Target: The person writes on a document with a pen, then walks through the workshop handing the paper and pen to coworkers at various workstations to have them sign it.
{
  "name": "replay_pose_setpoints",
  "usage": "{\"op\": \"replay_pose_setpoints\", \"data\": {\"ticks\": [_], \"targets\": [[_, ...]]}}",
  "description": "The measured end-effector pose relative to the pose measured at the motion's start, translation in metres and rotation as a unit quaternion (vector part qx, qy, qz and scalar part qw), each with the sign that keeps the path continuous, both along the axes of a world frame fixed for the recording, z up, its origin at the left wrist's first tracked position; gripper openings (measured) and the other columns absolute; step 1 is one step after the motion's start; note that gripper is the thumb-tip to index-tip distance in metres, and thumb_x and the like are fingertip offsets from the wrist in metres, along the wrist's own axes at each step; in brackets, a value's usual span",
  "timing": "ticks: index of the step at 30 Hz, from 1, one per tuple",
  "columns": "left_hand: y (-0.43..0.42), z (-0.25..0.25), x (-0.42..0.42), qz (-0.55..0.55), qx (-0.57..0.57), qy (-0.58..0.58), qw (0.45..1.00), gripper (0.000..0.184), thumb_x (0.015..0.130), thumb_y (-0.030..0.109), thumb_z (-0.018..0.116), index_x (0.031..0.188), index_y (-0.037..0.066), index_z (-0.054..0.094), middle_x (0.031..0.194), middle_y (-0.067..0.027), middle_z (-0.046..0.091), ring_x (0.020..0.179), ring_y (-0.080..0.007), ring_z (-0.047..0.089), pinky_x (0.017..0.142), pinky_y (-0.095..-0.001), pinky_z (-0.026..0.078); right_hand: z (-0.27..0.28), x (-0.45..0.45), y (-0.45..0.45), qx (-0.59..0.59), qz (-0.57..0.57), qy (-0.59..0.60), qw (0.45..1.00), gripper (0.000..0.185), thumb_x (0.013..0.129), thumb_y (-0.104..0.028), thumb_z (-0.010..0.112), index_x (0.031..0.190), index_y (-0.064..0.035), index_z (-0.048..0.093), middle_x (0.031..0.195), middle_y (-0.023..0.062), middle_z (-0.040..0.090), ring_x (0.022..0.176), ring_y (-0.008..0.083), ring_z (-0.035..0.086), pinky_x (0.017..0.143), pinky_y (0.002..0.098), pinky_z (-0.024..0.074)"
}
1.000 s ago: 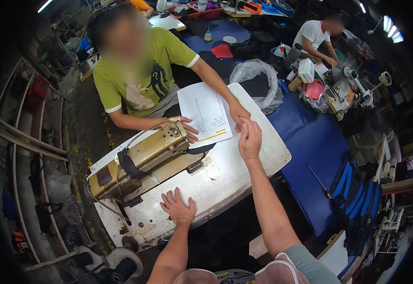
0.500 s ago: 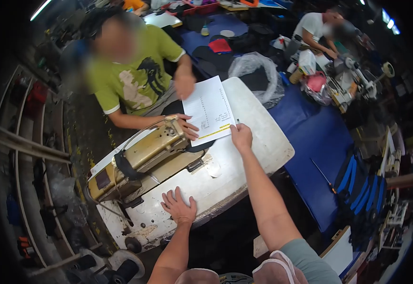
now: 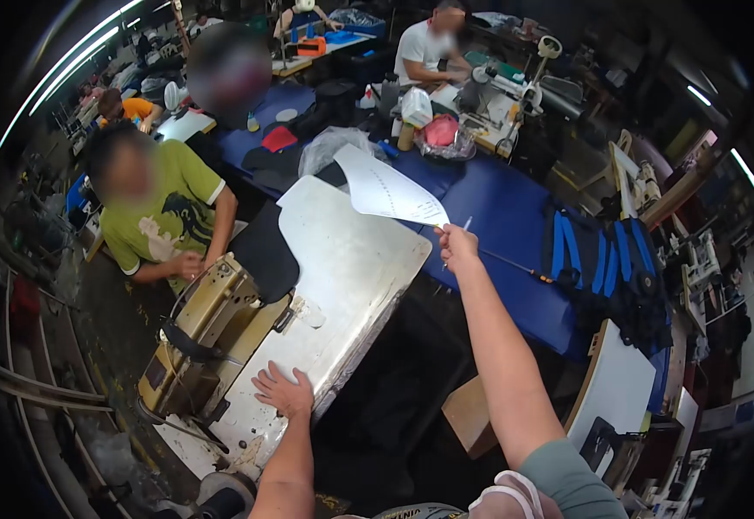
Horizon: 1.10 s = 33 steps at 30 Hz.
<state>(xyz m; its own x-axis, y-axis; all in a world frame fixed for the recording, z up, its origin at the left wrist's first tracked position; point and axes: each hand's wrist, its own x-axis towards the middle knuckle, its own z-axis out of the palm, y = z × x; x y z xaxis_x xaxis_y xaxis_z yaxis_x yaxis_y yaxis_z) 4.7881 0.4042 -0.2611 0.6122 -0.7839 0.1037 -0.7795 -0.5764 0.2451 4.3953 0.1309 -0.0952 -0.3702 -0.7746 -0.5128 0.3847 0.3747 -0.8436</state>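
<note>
My left hand (image 3: 286, 391) lies flat with fingers spread on the worn white sewing table (image 3: 342, 242), beside a gold-coloured sewing machine (image 3: 208, 311). Out over the table's far right corner, my right hand (image 3: 457, 247) pinches the corner of a printed paper sheet (image 3: 387, 192), which bends as it hangs in the air. A thin pen (image 3: 469, 222) sticks up from the same hand. Black fabric (image 3: 266, 246) rests on the table by the machine head.
Across the machine sits a person in a green shirt (image 3: 169, 199). A blue-covered table (image 3: 507, 233) stands beyond, carrying black-and-blue strapped pieces (image 3: 602, 251) and a plastic bag (image 3: 334, 147). Another person in white (image 3: 424, 48) works farther back. A cardboard box (image 3: 472, 419) is below right.
My right hand has lifted the paper off the table and drawn it rightward, away from the co-worker, whose hands have left it. The view has swung right. My left hand stays on the table.
</note>
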Motion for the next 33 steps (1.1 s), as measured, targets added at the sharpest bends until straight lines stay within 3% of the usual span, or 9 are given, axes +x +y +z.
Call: {"op": "replay_pose_setpoints", "data": {"ticks": [6,8,14,16,19,22,26,33], "targets": [[-0.064,0.03,-0.045,-0.043,0.057,0.026,0.997,0.07,0.086,0.036,0.062,0.148,0.007,0.044,0.154,-0.021,0.036,0.151,-0.0446,0.017,0.118,-0.0678,0.012,0.05,-0.047,-0.038,0.019,-0.05,-0.05,0.997,0.015,0.096,-0.013,0.059,0.093,-0.0013,0.068,0.067,-0.0008,0.058,0.047,0.0049,0.044,0.038,0.0235,0.0213],[-0.105,0.033,-0.076,-0.11,-0.015,0.098,0.989,0.07,0.086,0.035,0.061,0.148,0.008,0.044,0.154,-0.021,0.035,0.151,-0.0441,0.017,0.119,-0.0678,0.009,0.049,-0.052,-0.057,0.017,-0.065,-0.094,0.993,0.014,0.096,-0.013,0.06,0.093,-0.0014,0.068,0.069,-0.0007,0.059,0.046,0.0048,0.044,0.038,0.023,0.0211],[-0.176,0.012,-0.123,-0.162,-0.008,0.077,0.984,0.07,0.086,0.037,0.061,0.149,0.01,0.043,0.153,-0.0218,0.034,0.151,-0.0433,0.017,0.12,-0.0667,0.007,0.021,-0.059,-0.132,-0.038,-0.054,-0.043,0.997,0.014,0.097,-0.013,0.059,0.094,-0.0025,0.068,0.072,-0.0009,0.062,0.047,0.0043,0.045,0.039,0.0223,0.022],[-0.17,0.014,-0.124,-0.142,0.007,0.049,0.989,0.071,0.085,0.038,0.061,0.148,0.011,0.043,0.152,-0.0224,0.035,0.15,-0.0429,0.018,0.119,-0.0667,0.008,-0.003,-0.068,-0.161,-0.039,-0.035,-0.016,0.999,0.014,0.098,-0.013,0.058,0.094,-0.0032,0.068,0.074,-0.0007,0.064,0.049,0.004,0.046,0.039,0.022,0.0225],[-0.168,0.013,-0.123,-0.135,0.031,0.04,0.99,0.071,0.085,0.039,0.061,0.147,0.011,0.044,0.152,-0.0225,0.034,0.15,-0.0427,0.018,0.119,-0.0666,0.008,-0.032,-0.074,-0.221,-0.044,-0.003,-0.09,0.995,0.012,0.099,-0.013,0.058,0.097,-0.0049,0.067,0.079,-0.001,0.067,0.052,0.0034,0.049,0.039,0.0221,0.0237],[-0.181,0.017,-0.124,-0.141,0.03,0.034,0.989,0.07,0.084,0.039,0.061,0.146,0.011,0.044,0.151,-0.0225,0.033,0.15,-0.0426,0.018,0.119,-0.0664,0.008,-0.04,-0.065,-0.262,-0.023,-0.05,-0.148,0.987,0.012,0.099,-0.015,0.058,0.1,-0.0064,0.066,0.081,-0.0023,0.068,0.053,0.0029,0.05,0.04,0.0221,0.0239],[-0.18,0.015,-0.122,-0.139,0.039,0.042,0.989,0.07,0.083,0.039,0.061,0.146,0.011,0.044,0.151,-0.0224,0.033,0.15,-0.0428,0.018,0.119,-0.0659,0.009,-0.055,-0.067,-0.312,-0.031,-0.026,-0.19,0.981,0.012,0.1,-0.016,0.058,0.101,-0.0072,0.066,0.082,-0.0039,0.069,0.054,0.0021,0.052,0.04,0.0219,0.0244],[-0.183,0.013,-0.12,-0.142,0.044,0.048,0.988,0.071,0.083,0.04,0.061,0.145,0.011,0.045,0.151,-0.0233,0.033,0.15,-0.0441,0.018,0.119,-0.0657,0.008,-0.058,-0.065,-0.38,-0.078,-0.039,-0.176,0.981,0.009,0.099,-0.015,0.059,0.098,-0.0087,0.065,0.084,-0.0011,0.071,0.052,0.0031,0.05,0.04,0.0229,0.0242]]}}
